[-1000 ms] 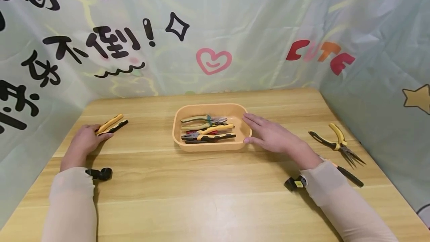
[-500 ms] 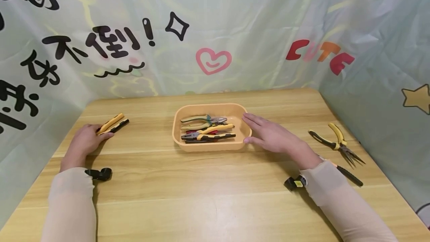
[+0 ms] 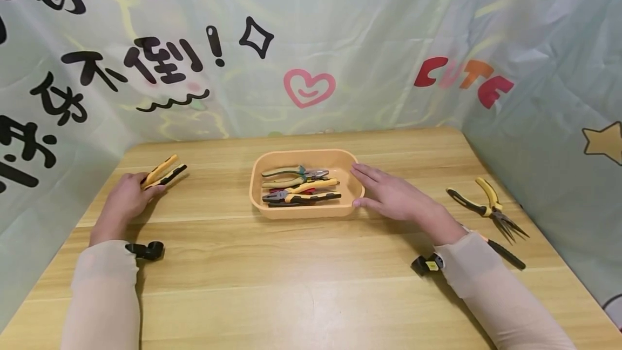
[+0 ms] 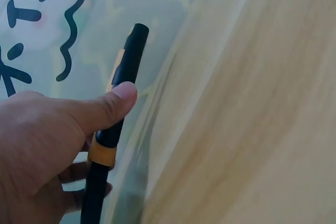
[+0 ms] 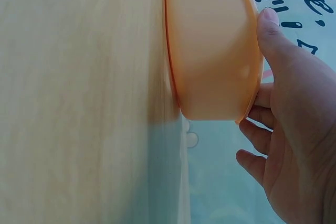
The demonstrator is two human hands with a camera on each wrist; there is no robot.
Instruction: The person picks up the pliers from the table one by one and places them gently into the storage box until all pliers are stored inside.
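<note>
My left hand (image 3: 125,199) grips a pair of pliers (image 3: 162,170) with yellow and black handles at the table's left side. The handles point away to the upper right; the head is hidden by the hand. In the left wrist view, the thumb presses along one dark handle (image 4: 128,66), with fingers behind. My right hand (image 3: 391,193) touches the right end of an orange plastic tray (image 3: 346,174), fingers straight, thumb at the near corner. In the tray lie several tools, among them green-and-cream pliers (image 3: 284,182) and yellow-black pliers (image 3: 303,197). The right wrist view shows the tray's outer wall (image 5: 215,51).
Yellow-black long-nose pliers (image 3: 491,209) lie splayed near the table's right edge. A tool with a black handle (image 3: 507,255) is partly hidden behind the right forearm. A printed cloth (image 3: 369,69) stands around the back and sides of the wooden table (image 3: 272,285).
My left hand has risen slightly, and the pliers' handles have tipped upward with it. The right hand and the tray have stayed in place.
</note>
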